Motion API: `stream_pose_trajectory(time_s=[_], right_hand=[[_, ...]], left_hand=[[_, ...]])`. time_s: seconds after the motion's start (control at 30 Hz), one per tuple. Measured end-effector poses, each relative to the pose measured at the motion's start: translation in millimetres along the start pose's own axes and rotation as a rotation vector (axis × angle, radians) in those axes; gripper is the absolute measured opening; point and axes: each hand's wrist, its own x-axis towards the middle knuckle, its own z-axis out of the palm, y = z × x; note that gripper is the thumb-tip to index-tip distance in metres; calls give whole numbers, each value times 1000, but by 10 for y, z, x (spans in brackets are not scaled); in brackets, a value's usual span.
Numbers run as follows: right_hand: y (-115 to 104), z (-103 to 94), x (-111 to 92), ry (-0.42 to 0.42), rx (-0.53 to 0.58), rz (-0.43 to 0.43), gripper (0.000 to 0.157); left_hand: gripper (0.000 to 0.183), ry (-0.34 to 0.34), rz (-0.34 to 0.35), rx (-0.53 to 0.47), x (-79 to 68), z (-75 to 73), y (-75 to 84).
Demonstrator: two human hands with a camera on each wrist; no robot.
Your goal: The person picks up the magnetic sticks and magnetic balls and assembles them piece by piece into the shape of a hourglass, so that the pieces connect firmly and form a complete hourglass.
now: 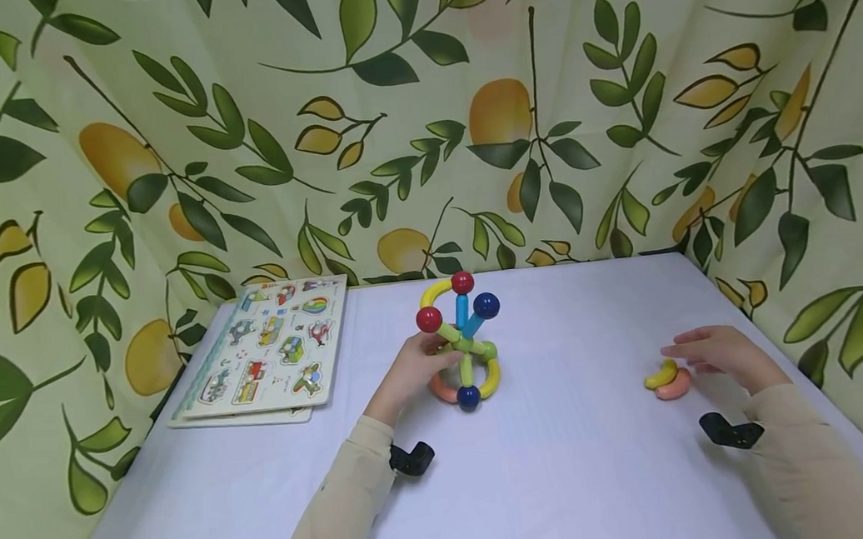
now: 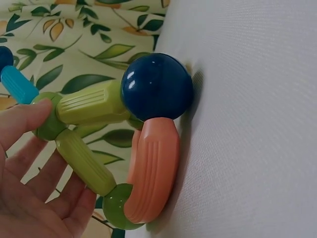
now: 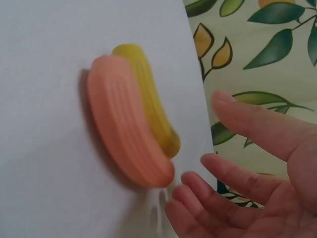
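A magnetic ball-and-stick model [image 1: 467, 370] stands on the table, built of green, blue and red balls joined by straight and curved rods. My left hand [image 1: 418, 369] holds it from the left. In the left wrist view the thumb [image 2: 28, 118] lies on a green ball [image 2: 49, 126], with the other fingers behind the rods. A dark blue ball [image 2: 157, 87] and a curved orange rod [image 2: 156, 168] are at the model's base. At the right, my right hand [image 1: 731, 355] has its fingers spread beside a curved yellow rod [image 1: 661, 374] and a curved pink rod [image 1: 674, 385] lying together.
Two picture puzzle boards [image 1: 264, 348] lie stacked at the back left of the white table [image 1: 566, 477]. A curtain printed with leaves and fruit [image 1: 422, 136] hangs around the back and sides. Black wrist cameras [image 1: 730, 431] sit on both sleeves.
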Motion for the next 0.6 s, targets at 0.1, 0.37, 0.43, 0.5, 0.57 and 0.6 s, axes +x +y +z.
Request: stream_pose_trajectory(time_s=[0.1, 0.37, 0.43, 0.5, 0.57, 0.6], right_hand=[[70, 34, 26, -19, -1, -35, 77], [31, 122, 117, 6, 5, -60, 69], [-9, 153, 144, 19, 11, -77, 68], [-59, 189, 172, 33, 13, -77, 66], [-116, 228, 207, 49, 8, -68, 64], [-151, 248, 225, 49, 2, -58, 62]], left_hand=[[48, 1, 6, -1, -5, -5, 2], [48, -2, 12, 1, 7, -11, -3], [47, 1, 10, 2, 10, -12, -6], [46, 3, 10, 3, 9, -12, -10], [46, 2, 11, 3, 8, -12, -14], [46, 0, 12, 4, 8, -10, -16]])
